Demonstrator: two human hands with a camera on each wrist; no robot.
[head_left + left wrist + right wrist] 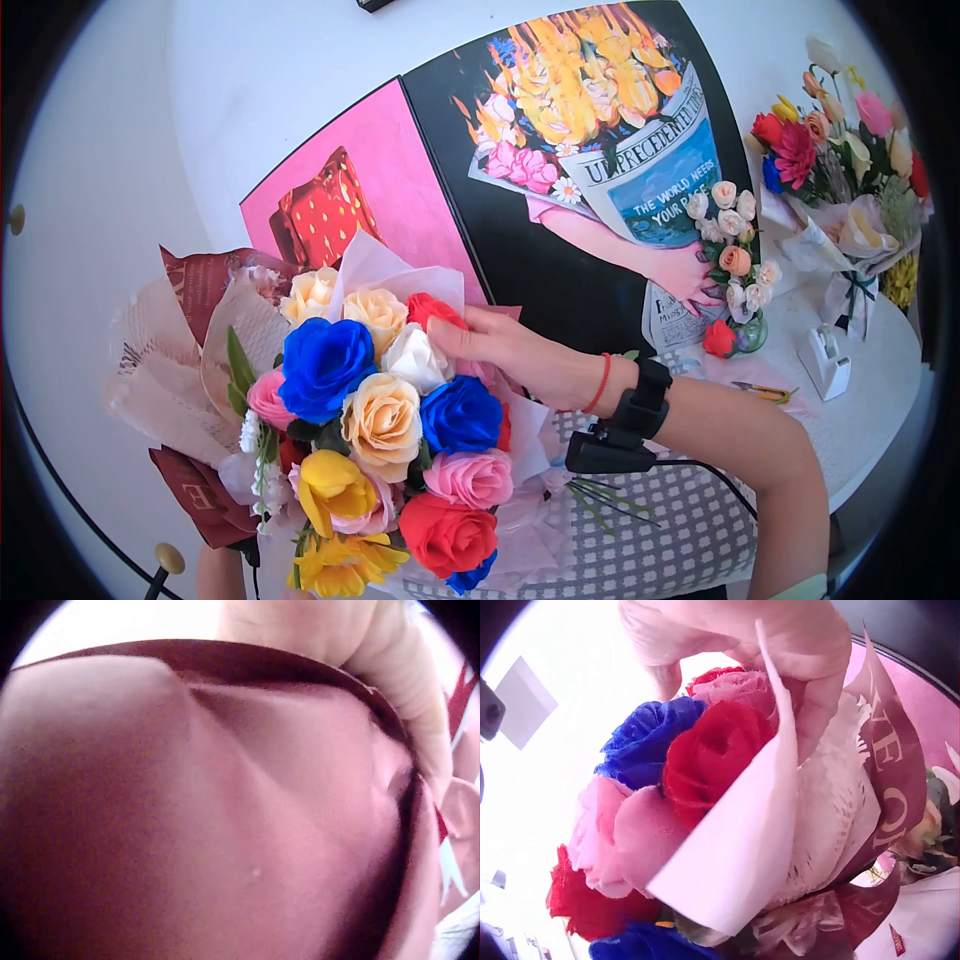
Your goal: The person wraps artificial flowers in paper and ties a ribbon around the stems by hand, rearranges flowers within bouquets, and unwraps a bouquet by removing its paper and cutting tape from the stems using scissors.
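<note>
A large bouquet (380, 425) of blue, cream, pink, red and yellow artificial flowers fills the middle of the head view. My right hand (510, 350) grips its upper edge, thumb beside a white rose (418, 360). In the right wrist view, its fingers reach behind a red rose (716, 761) and a sheet of white wrapping paper (739, 855). My left hand (360, 645) holds the bouquet from below, fingers curled over dark red wrapping paper (187, 795). Flowers and paper hide that hand in the head view, where only the forearm shows.
Behind the bouquet stand a pink picture (400, 190) and a black painted panel (520, 270). On the right of the table are a tape dispenser (828, 362), scissors (765, 392), a small vase of roses (748, 333) and another wrapped bouquet (855, 235). A checked cloth (640, 550) lies in front.
</note>
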